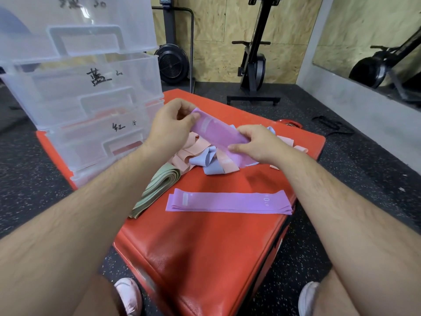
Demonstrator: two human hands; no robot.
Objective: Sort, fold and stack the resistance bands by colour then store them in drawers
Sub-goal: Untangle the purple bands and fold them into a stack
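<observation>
Both hands holding one purple band (216, 135) up over the red pad (205, 258). Left hand (169, 124) is pinching its far end at 11 o'clock from pad centre, right hand (257, 144) is pinching the near end at 1 o'clock. Mixed pink and blue bands (205, 159) are lying heaped right under it. Flat purple stack (227, 201) is sitting mid-pad, folded green stack (157, 188) just beside at its 9 o'clock. Clear drawer unit (91, 106) is standing at 10 o'clock.

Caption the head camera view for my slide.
Sorting: left hand and right hand hold a purple band over a mixed pile on a red mat by drawers.
</observation>
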